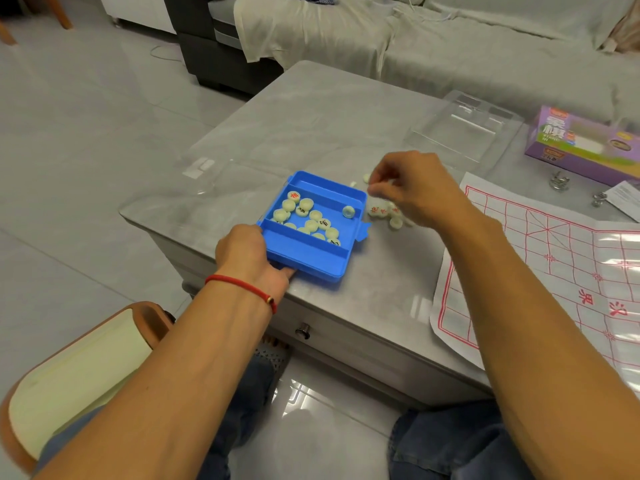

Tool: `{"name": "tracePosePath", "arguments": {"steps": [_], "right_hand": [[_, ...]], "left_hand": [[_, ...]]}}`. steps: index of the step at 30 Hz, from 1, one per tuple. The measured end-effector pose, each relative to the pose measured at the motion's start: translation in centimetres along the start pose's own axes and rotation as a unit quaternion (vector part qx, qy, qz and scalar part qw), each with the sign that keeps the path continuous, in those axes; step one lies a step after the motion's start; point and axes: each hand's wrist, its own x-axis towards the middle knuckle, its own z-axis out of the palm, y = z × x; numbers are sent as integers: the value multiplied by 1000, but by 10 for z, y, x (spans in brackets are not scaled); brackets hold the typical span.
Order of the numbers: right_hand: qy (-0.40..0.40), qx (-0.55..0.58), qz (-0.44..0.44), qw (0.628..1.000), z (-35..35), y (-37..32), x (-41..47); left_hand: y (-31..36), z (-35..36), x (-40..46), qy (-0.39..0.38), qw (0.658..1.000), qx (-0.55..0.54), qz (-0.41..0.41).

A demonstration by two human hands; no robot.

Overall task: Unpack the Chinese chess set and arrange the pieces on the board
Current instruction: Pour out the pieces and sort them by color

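Left hand [247, 252] grips blue tray [308, 252] at its 8 o'clock corner. Right hand [415, 188], fingers curled, above loose pieces [382, 211] at tray's 3 o'clock; pinch unclear.

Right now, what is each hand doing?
Left hand: grips the near corner of the blue tray.
Right hand: fingers curled above loose chess pieces; whether it pinches one cannot be told.

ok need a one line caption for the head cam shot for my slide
Left hand steadies the blue tray of chess pieces while the right hand drops pieces on the table beside it.
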Motion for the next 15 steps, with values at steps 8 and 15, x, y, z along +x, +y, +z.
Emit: {"name": "tracePosePath", "arguments": {"steps": [8,15], "right_hand": [[-15,-6,100,995,15,42,-2],[7,-17,78,997,21,34,4]], "left_hand": [[7,-4,3,13,1000,-1,10],[6,-3,5,30,999,-3,25]]}}
